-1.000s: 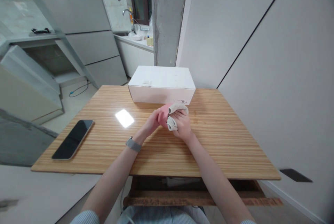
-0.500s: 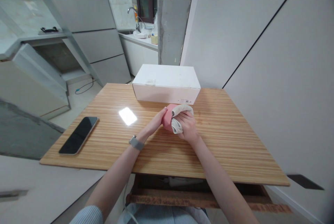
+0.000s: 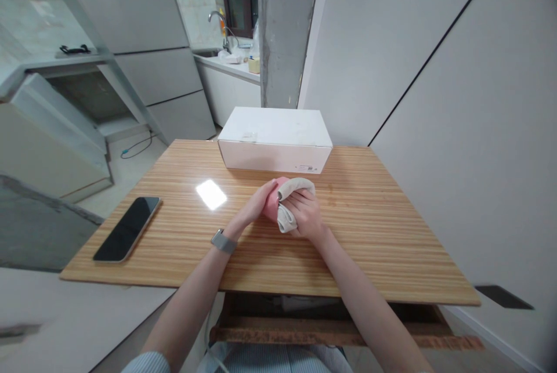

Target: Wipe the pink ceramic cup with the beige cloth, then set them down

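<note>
two grips curled closed: left hand (image 3: 257, 203) round pink object (image 3: 272, 207), right hand (image 3: 306, 214) clasping pale cloth (image 3: 286, 220) against it.

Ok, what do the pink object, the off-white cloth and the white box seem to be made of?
Pink object: smooth, fairly matte, perhaps plastic or ceramic; mostly covered, so uncertain.
Off-white cloth: soft, matte fabric, judging by its loose rolled folds.
White box: probably smooth cardboard, from its crisp edges and printed markings.

Pink object (image 3: 272, 207) partly hidden by hands (image 3: 308, 214), cloth (image 3: 286, 220). Print (image 3: 307, 168) on box (image 3: 275, 128) too small to read.
</note>
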A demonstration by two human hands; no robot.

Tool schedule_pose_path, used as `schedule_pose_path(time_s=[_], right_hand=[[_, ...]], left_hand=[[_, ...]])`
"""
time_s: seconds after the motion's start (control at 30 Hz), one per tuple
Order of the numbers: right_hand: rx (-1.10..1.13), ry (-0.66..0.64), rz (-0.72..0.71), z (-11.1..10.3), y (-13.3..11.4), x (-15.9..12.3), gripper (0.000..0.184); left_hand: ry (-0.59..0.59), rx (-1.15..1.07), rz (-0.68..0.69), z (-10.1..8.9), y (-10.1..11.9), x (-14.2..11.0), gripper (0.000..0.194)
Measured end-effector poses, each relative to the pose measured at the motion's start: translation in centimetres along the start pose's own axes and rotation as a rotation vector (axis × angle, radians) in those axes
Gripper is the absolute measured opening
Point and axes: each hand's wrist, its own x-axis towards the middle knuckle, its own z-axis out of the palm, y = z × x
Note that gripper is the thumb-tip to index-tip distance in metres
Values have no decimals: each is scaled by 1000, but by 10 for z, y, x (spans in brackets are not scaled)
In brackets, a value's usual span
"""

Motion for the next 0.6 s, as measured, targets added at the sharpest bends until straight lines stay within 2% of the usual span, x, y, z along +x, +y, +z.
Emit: schedule_pose_path(time_s=[0.13,0.27,0.37,0.47,0.6], right_hand=[[7,18,50,-5,6,-1,31],[26,65,217,-10,11,-1,27],[28,113,241,-9,12,-2,28],[-8,91,191,-5,7,-3,29],[1,31,112,1,-4,0,31]], left_hand=[[-15,32,8,-1,-2,-5,29],[-167,-33,-24,3,-2,-14,41],[-254,-110,-47,6,0,-16,44],[-226,-126,-62,5,1,-15,41],[-101,-79,-45,1,-2,-8,47]])
